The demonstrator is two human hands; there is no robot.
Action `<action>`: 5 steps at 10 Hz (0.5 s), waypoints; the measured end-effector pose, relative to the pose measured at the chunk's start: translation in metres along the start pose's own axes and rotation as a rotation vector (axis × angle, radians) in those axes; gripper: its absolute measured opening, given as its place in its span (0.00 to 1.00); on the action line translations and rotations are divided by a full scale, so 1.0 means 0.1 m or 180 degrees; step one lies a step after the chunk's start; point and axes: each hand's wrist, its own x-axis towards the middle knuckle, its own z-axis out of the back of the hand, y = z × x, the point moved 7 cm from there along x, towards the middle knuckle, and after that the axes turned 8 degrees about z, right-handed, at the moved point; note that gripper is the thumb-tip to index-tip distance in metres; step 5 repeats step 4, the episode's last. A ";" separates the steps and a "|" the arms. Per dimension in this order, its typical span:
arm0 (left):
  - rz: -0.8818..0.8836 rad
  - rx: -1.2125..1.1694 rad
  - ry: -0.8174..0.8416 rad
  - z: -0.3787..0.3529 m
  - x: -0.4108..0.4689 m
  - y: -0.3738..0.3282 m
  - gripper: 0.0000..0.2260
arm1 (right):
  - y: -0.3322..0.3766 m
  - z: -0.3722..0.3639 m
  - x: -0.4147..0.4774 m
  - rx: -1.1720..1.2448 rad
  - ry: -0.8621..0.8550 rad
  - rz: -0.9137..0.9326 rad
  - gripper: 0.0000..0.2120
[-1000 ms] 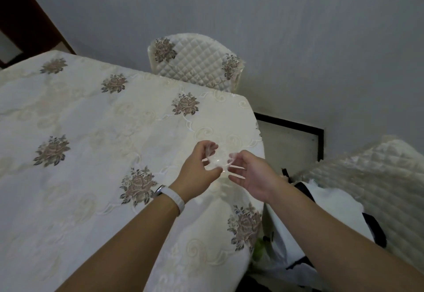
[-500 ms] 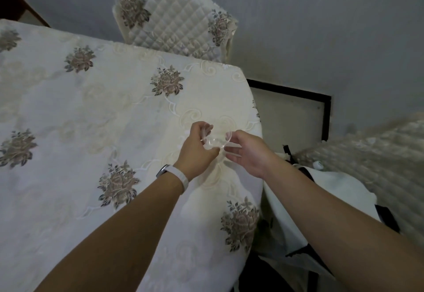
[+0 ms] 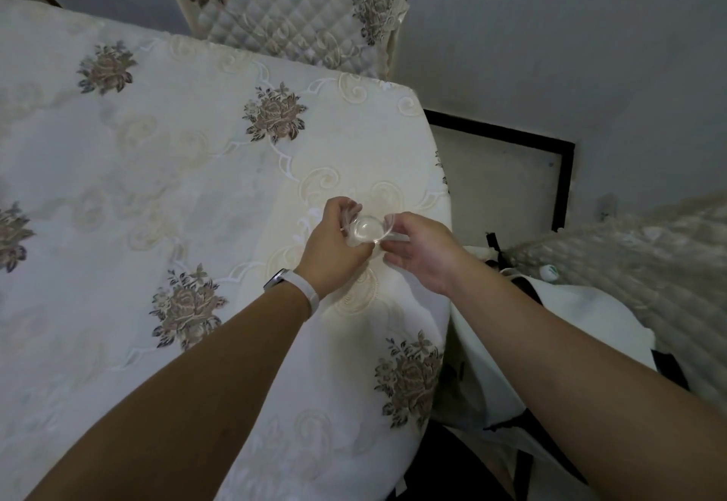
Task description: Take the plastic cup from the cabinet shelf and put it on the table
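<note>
A small clear plastic cup (image 3: 368, 230) sits upright between my two hands, over the right part of the table (image 3: 157, 170), which has a cream floral cloth. My left hand (image 3: 333, 246) curls around the cup's left side. My right hand (image 3: 423, 248) holds its right rim with thumb and fingertips. I cannot tell whether the cup's base touches the cloth. The cabinet is not in view.
A quilted chair (image 3: 291, 8) stands at the table's far edge. Another quilted seat (image 3: 649, 264) with white and black fabric (image 3: 558, 343) lies to the right. A black-framed floor panel (image 3: 503, 182) lies beyond the table's right edge. The wall is grey.
The view has tilted down and moved closer to the table. Both hands have stayed on the cup and lowered it towards the cloth.
</note>
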 end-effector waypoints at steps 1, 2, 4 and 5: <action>-0.0002 -0.0043 -0.0064 -0.03 -0.02 0.03 0.23 | -0.02 0.01 0.01 0.0001 0.0039 0.0017 0.08; 0.0043 0.0029 -0.0091 -0.04 -0.05 0.06 0.24 | -0.01 0.03 0.01 -0.0073 0.0024 0.0016 0.10; 0.0154 0.0259 -0.0090 0.02 -0.13 0.03 0.37 | 0.06 0.11 -0.01 -0.0379 -0.0115 0.0047 0.09; 0.0154 0.0259 -0.0090 0.02 -0.13 0.03 0.37 | 0.06 0.11 -0.01 -0.0379 -0.0115 0.0047 0.09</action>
